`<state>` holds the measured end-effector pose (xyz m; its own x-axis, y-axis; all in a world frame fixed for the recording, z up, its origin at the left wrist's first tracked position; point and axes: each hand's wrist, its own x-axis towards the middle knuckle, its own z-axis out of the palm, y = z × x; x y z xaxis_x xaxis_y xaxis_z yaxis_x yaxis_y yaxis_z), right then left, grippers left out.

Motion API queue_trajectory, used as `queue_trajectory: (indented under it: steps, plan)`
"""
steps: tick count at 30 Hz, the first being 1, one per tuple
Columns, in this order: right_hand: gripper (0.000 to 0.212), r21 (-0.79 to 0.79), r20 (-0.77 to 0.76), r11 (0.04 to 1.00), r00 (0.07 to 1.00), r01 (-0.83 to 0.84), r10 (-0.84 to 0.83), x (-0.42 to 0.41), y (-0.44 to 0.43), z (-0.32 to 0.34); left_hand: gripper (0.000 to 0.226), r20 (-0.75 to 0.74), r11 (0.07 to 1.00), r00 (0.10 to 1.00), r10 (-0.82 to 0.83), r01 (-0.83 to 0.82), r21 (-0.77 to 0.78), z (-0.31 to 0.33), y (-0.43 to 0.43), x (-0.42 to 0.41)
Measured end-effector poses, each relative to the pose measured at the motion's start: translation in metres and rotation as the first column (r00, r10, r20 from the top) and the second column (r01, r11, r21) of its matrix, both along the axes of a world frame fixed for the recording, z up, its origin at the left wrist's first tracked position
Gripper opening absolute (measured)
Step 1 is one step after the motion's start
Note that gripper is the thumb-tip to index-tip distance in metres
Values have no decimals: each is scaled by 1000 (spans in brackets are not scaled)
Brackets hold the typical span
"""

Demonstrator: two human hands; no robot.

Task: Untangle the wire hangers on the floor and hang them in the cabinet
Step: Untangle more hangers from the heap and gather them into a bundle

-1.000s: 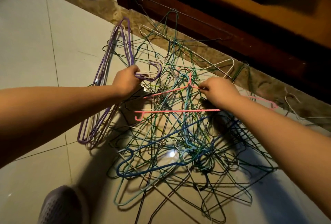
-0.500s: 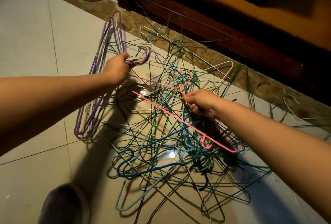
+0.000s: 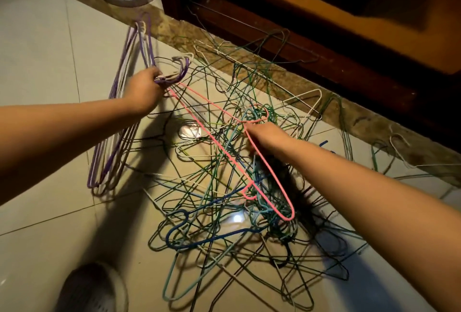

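Most hangers remain in the tangled pile (image 3: pixel 224 187) on the floor; none visibly hung in the cabinet (image 3: pixel 299 24). Head view: your left hand (image 3: pixel 143 89) is fisted around the freed purple-white bunch (image 3: pixel 117 122); your right hand (image 3: pixel 267 134) pinches the pink hanger (image 3: pixel 224 152), partly lifted from the pile.

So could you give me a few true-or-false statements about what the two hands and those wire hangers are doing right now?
1. The left hand holds a bunch of purple and white wire hangers. True.
2. The right hand grips a dark blue wire hanger. False: it grips the pink wire hanger; the dark blue wire hanger lies in the pile.
3. The pink hanger's hook is at the neck by the right hand. True.
4. The tangled pile lies inside the brown wooden cabinet. False: it lies on the tiled floor before the cabinet.
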<state>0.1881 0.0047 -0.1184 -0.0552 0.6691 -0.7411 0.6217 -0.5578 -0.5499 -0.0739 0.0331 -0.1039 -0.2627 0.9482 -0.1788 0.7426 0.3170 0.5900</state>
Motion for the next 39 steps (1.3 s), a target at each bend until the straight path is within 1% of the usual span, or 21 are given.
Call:
queue_trajectory:
  steps: [1,2,3,5,7,10,12,14,17,20,24,27,29,31,32,34,35,37,39]
  plan:
    - [45,141,170,985,983,-98,73,7,6,0,20,14,1000,1000,-4,4,-4,-2,-1,1]
    - [42,250,299,956,951,-152,73,16,12,0,18,29,1000,1000,-7,7,-9,-3,-2,2]
    - [37,312,368,935,929,-169,45,25,18,-1,16,41,1000,999,-11,12,-12,-4,-4,4]
    - [28,347,438,914,898,-210,40,41,27,-11,12,56,1000,998,-10,12,-21,-5,-7,6]
    - [29,356,478,888,873,-291,95,50,29,-24,7,77,1000,997,-20,21,-12,-5,-10,7]
    - [38,423,488,841,867,-337,102,49,30,-32,4,104,999,994,-46,45,12,-9,-14,3]
    - [39,440,485,826,868,-351,110,46,36,-33,7,80,999,996,-45,45,3,-13,-15,-1]
    - [37,440,474,828,873,-347,114,42,45,-34,11,49,999,998,-47,48,-7,-17,-16,-2]
    - [32,456,483,830,872,-322,73,36,56,-37,14,14,999,999,-44,44,-15,-19,-16,1]
    - [29,434,506,849,861,-302,48,30,66,-41,18,10,999,999,-41,41,-21,-20,-15,3]
    - [36,386,476,847,865,-366,157,27,80,-43,22,6,998,999,-48,49,-47,-21,-16,3]
    - [39,382,439,811,859,-443,263,36,84,-45,23,-11,997,999,-53,52,-55,-22,-16,2]
    - [46,397,443,766,837,-505,323,39,84,-45,25,-17,997,999,-51,50,-64,-24,-16,0]
    - [50,426,499,700,794,-573,346,40,86,-44,23,-22,996,998,-53,51,-70,-26,-17,-1]
    - [49,435,538,661,765,-612,354,39,86,-43,22,-27,996,998,-53,51,-70,-26,-18,0]
    - [37,432,593,599,713,-674,374,36,87,-41,21,-25,997,999,-35,33,-73,-27,-17,1]
    - [34,430,592,591,707,-683,386,35,87,-41,22,-15,997,1000,-19,18,-72,-27,-16,2]
    - [35,431,560,595,718,-679,413,35,90,-44,22,-1,998,1000,-1,1,-67,-27,-13,4]
    - [34,411,521,628,736,-661,433,36,92,-45,21,4,998,1000,-1,2,-61,-29,-9,5]
